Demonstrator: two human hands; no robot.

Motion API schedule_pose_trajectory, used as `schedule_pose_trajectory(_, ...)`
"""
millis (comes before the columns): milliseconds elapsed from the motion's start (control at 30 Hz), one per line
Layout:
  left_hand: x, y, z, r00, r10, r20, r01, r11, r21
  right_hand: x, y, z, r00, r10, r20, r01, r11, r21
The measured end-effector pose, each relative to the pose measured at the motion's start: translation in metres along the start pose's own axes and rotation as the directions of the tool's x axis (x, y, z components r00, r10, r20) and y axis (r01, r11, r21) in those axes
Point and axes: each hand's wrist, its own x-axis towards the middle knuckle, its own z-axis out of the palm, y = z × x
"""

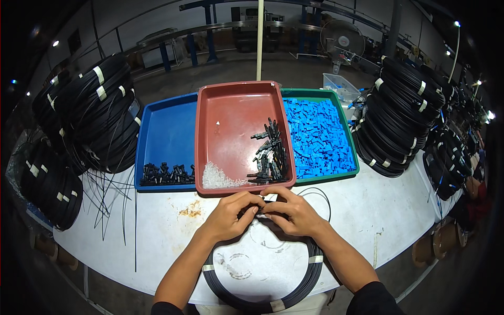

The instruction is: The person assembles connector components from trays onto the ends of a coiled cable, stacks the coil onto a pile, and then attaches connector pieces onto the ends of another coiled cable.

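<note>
Both my hands meet over the top of a coil of black cable [265, 304], just in front of the red tray. The coil lies flat, bound with pale tape, and its lower part hangs at the table's near edge. My left hand [235, 211] is closed, thumb and fingers pinching at the dark cable end. Opposite it, my right hand [292, 212] pinches at the same spot, forefinger arched above. The fingers hide most of what lies between them; any small fitting there cannot be made out. A thin loop of cable [329, 202] curves out beside my right hand.
A red tray [239, 136] holds black connectors and small clear pieces. It overlaps a blue tray [168, 131] with black parts and a green tray [353, 152] of blue clips. Cable coils stand stacked at left [100, 115] and right [404, 121]. Loose cable ends trail across the left tabletop.
</note>
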Motion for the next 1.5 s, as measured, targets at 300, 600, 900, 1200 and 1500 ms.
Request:
schedule_pose_trajectory(300,-0.0018,-0.0094,-0.0004,0.999,0.05,0.018,-0.05,0.999,0.002,-0.0012,0.0036,0.0023,1.0,-0.016,0.016,0.017,0.999,-0.033)
schedule_pose_trajectory(600,-0.0028,-0.007,0.0044,0.992,-0.086,-0.093,0.079,0.994,-0.07,-0.0028,0.003,0.0018,0.999,0.044,-0.028,-0.044,0.999,-0.017)
schedule_pose_trajectory(900,-0.0016,-0.0049,0.004,0.992,0.037,-0.125,-0.028,0.997,0.079,-0.0007,-0.0014,0.0017,0.995,0.07,-0.075,-0.07,0.998,-0.005)
schedule_pose_trajectory(1200,-0.0005,-0.0025,0.0045,0.986,0.136,-0.092,-0.122,0.982,0.143,-0.0021,0.0014,0.0043,0.999,0.019,-0.047,-0.018,1.0,0.015)
schedule_pose_trajectory(1500,-0.0018,-0.0029,0.0034,0.985,0.153,-0.082,-0.142,0.982,0.123,-0.0019,0.0005,0.0039,1.0,0.016,0.002,-0.016,1.0,0.0)
